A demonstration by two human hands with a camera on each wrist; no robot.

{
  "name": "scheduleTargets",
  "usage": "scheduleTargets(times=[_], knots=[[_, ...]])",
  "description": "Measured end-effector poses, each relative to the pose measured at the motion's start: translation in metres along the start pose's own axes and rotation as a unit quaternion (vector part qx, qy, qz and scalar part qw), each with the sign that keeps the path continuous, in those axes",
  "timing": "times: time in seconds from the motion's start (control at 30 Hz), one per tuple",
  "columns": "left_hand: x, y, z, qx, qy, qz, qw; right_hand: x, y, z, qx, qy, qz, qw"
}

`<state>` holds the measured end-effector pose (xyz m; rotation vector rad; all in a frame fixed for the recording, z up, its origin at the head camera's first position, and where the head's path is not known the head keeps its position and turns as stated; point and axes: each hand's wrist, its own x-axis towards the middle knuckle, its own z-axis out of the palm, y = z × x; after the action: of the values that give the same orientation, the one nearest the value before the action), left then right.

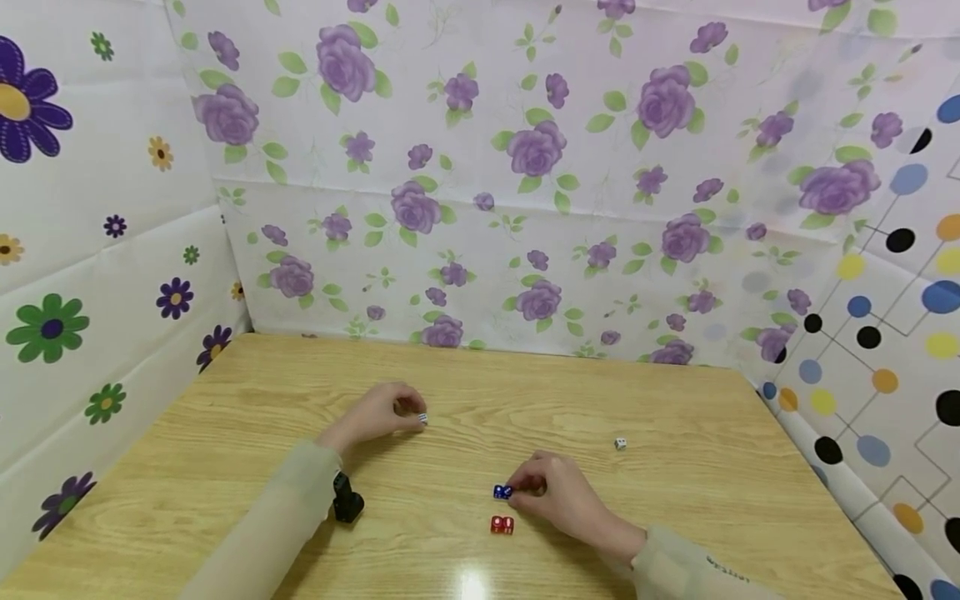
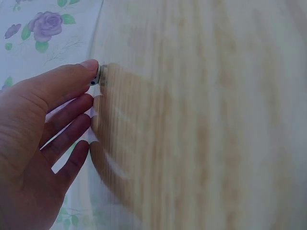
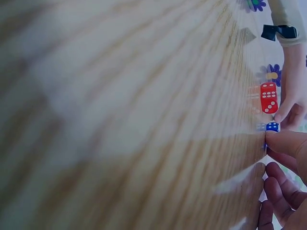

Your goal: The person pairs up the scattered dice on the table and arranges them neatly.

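Note:
Over the far-left part of the wooden table, my left hand [image 1: 381, 413] pinches a small white die [image 1: 423, 418] between thumb and fingers. In the left wrist view the die [image 2: 97, 76] is mostly hidden behind the thumb tip, close to the tabletop. Nearer to me, my right hand [image 1: 561, 493] pinches the right one of two blue dice [image 1: 499, 492], which sit side by side. Just in front of the blue pair stand two red dice [image 1: 502, 525], also side by side. Another white die [image 1: 620, 443] lies to the right, beyond my right hand.
The wooden table [image 1: 450, 375] ends at a flowered cloth wall [image 1: 480, 250] at the back. Patterned cloths also stand along the left and right sides. A black wrist camera [image 1: 347, 500] sticks out from my left sleeve.

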<state>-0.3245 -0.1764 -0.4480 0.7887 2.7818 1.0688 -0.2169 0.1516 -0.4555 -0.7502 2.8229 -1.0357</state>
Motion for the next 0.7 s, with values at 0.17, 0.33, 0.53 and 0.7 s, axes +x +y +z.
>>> scheduleTargets(times=[0.17,0.33,0.53,0.7], knots=[[-0.0016,0.0009,0.002,-0.01,0.01,-0.003,0.9999,0.0,-0.0002,-0.0008,0.002,-0.002,0.0,1.0],[-0.0021,0.0021,0.0031,-0.019,0.009,-0.002,0.9998,-0.0004,-0.0006,-0.0014,0.003,-0.004,0.003,1.0],[-0.0029,0.0024,0.0031,-0.029,0.008,-0.009,0.9995,-0.0003,-0.0014,-0.0015,0.001,-0.003,0.005,1.0],[-0.0022,0.0017,0.0032,-0.03,0.008,-0.014,0.9994,-0.0004,-0.0025,-0.0013,0.0,-0.002,0.005,1.0]])
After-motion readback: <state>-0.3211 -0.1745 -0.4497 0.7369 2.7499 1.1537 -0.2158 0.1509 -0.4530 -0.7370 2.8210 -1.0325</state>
